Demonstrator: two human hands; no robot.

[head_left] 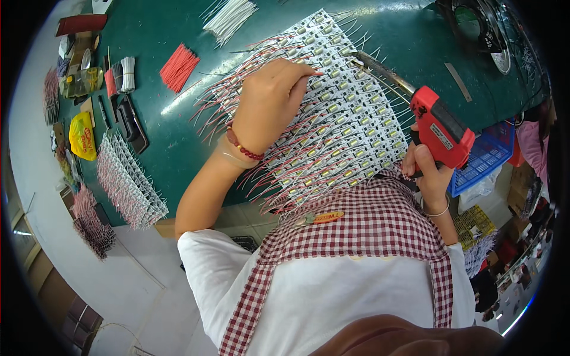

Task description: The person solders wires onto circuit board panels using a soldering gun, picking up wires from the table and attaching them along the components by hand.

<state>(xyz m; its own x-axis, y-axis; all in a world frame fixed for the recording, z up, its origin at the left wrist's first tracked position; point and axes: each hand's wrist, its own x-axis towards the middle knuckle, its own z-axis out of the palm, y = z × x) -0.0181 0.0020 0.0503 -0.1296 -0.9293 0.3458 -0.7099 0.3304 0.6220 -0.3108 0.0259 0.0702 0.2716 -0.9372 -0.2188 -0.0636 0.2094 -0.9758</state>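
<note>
The left hand pinches a red wire over the boards; the right hand holds the gun, slanting left toward the table's far edge.

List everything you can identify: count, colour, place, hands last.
Table: one, green, beneath
Circuit-board panel: one, white, centre
Soldering gun: one, red-black, right
Loose red wires: one pile, red, left
Loose white wires: one pile, white, top
Wired strips: several, white, left
Bag: one, yellow, left
Metal strip: one, grey, right
Crate: one, blue, right
Clutter: uncounted, mixed, left
Apron: one, red-white, worn
Left hand: one, bare, over panel
Right hand: one, bare, gripping gun
</note>
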